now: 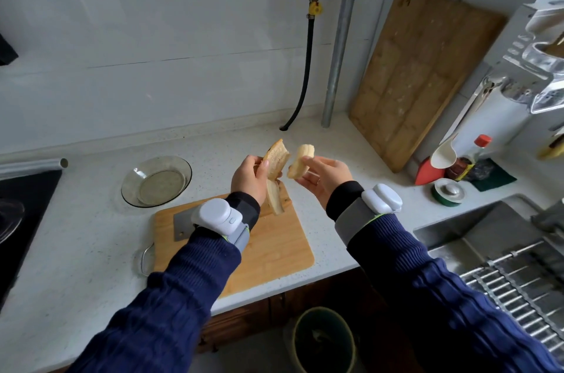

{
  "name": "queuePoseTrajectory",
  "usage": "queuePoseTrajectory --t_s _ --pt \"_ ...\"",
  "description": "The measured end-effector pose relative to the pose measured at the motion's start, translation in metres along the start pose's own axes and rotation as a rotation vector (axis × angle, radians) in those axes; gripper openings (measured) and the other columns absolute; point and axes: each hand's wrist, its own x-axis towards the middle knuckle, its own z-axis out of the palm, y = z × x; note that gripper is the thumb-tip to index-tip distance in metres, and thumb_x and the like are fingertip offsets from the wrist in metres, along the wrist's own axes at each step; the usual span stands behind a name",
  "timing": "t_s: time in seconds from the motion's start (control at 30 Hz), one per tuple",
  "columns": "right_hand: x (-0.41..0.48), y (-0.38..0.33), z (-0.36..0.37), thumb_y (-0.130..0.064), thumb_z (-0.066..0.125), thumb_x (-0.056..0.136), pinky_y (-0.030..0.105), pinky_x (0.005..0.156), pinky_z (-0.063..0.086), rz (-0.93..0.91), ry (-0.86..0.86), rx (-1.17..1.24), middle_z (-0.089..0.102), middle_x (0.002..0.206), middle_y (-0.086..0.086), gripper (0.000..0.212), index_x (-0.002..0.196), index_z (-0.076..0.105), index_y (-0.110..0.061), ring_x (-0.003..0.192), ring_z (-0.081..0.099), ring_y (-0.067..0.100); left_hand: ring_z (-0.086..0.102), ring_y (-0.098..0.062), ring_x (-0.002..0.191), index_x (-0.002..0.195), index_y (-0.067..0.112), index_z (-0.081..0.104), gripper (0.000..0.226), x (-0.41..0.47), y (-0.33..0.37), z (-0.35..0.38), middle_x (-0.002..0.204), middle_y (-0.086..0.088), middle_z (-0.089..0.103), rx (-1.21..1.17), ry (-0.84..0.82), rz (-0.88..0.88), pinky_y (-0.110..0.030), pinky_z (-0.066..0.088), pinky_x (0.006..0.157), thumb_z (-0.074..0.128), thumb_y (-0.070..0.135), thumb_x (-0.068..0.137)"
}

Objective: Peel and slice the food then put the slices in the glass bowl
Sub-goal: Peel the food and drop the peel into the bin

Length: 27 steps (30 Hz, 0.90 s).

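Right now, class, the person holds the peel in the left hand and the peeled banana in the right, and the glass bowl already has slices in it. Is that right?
Not quite. The head view shows the glass bowl empty, with no slices in it. The rest stands: the left hand holds the peel, and the right hand holds the peeled banana.

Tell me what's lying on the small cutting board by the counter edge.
On the cutting board lies a cleaver, its blade flat on the wood. The left hand and wrist cover its right part, so the handle cannot be seen. The banana peel hangs above the board, held, not resting.
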Motion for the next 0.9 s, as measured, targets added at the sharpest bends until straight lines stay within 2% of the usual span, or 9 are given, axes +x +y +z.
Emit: queuePoseTrajectory --t_s 0.07,0.13,0.2,0.27,0.33,0.43,0.53,0.73,0.9 --pt "-0.004 -0.007 -0.009 -0.002 0.053 0.092 0.030 0.078 0.053 -0.076 0.044 -0.001 0.062 0.087 0.026 0.007 0.091 0.060 -0.001 0.072 0.058 0.025 0.058 -0.025 0.100 0.116 0.002 0.052 0.031 -0.004 0.001 0.007 0.113 -0.013 0.062 -0.004 -0.055 -0.006 -0.023 0.038 0.076 0.041 0.024 0.097" --pt "-0.011 -0.015 -0.020 -0.001 0.053 0.091 0.026 0.073 0.053 -0.149 0.100 -0.027 0.053 0.111 0.046 0.010 0.094 0.063 -0.001 0.079 0.052 0.028 0.063 -0.012 0.080 0.114 0.006 0.053 0.027 -0.013 -0.001 0.020 0.099 -0.005 0.065 -0.077 -0.157 -0.016 -0.019 0.045 0.067 0.043 0.024 0.096" --pt "-0.012 -0.020 -0.035 -0.001 0.052 0.091 0.026 0.074 0.052 -0.196 0.152 -0.042 0.055 0.110 0.044 0.012 0.095 0.063 0.001 0.086 0.048 0.026 0.065 -0.010 0.063 0.113 0.003 0.052 0.029 -0.027 -0.002 0.035 0.087 -0.004 0.065 -0.214 -0.311 -0.068 -0.024 0.055 0.063 0.048 0.024 0.094" --pt "-0.012 -0.021 -0.058 -0.001 0.052 0.091 0.027 0.075 0.052 -0.221 0.211 -0.033 0.059 0.088 0.022 0.017 0.105 0.061 0.001 0.087 0.051 0.026 0.066 -0.023 0.069 0.115 0.000 0.053 0.033 -0.043 -0.007 0.059 0.093 -0.012 0.067 -0.192 -0.472 -0.088 -0.041 0.057 0.076 0.049 0.024 0.093" --pt "-0.012 -0.021 -0.072 -0.002 0.053 0.090 0.028 0.076 0.053 -0.237 0.231 -0.039 0.056 0.085 0.012 0.015 0.103 0.060 -0.005 0.088 0.054 0.026 0.067 -0.028 0.078 0.115 0.002 0.054 0.031 -0.057 -0.018 0.077 0.103 -0.015 0.067 -0.120 -0.577 -0.095 -0.046 0.055 0.082 0.048 0.024 0.094" --pt "-0.017 -0.014 -0.103 -0.003 0.054 0.088 0.035 0.084 0.053 -0.237 0.311 -0.095 0.056 0.089 0.016 0.015 0.099 0.064 0.000 0.087 0.057 0.026 0.066 -0.027 0.094 0.116 0.009 0.055 0.030 -0.082 -0.034 0.114 0.109 -0.012 0.067 0.045 -0.735 -0.052 -0.041 0.054 0.084 0.045 0.027 0.094" --pt "-0.023 -0.006 -0.129 -0.004 0.054 0.089 0.039 0.091 0.052 -0.227 0.366 -0.104 0.059 0.093 0.017 0.010 0.090 0.062 -0.010 0.090 0.059 0.026 0.060 -0.025 0.100 0.116 0.009 0.055 0.028 -0.102 -0.047 0.144 0.111 -0.008 0.065 0.207 -0.794 0.000 -0.026 0.044 0.079 0.044 0.023 0.094" --pt "-0.030 0.005 -0.156 -0.006 0.054 0.090 0.041 0.095 0.051 -0.188 0.431 -0.118 0.064 0.107 0.020 0.031 0.120 0.057 0.000 0.097 0.062 0.027 0.058 -0.027 0.106 0.115 0.010 0.055 0.027 -0.118 -0.071 0.175 0.116 -0.012 0.063 0.337 -0.913 -0.020 -0.031 0.045 0.087 0.048 0.020 0.091" --pt "-0.034 0.008 -0.162 -0.003 0.054 0.089 0.040 0.094 0.052 -0.189 0.423 -0.097 0.062 0.101 0.017 0.029 0.118 0.058 0.001 0.094 0.061 0.026 0.052 -0.026 0.118 0.126 0.010 0.052 0.035 -0.121 -0.083 0.184 0.131 -0.011 0.054 0.350 -1.002 -0.096 -0.044 0.048 0.097 0.052 0.015 0.091"
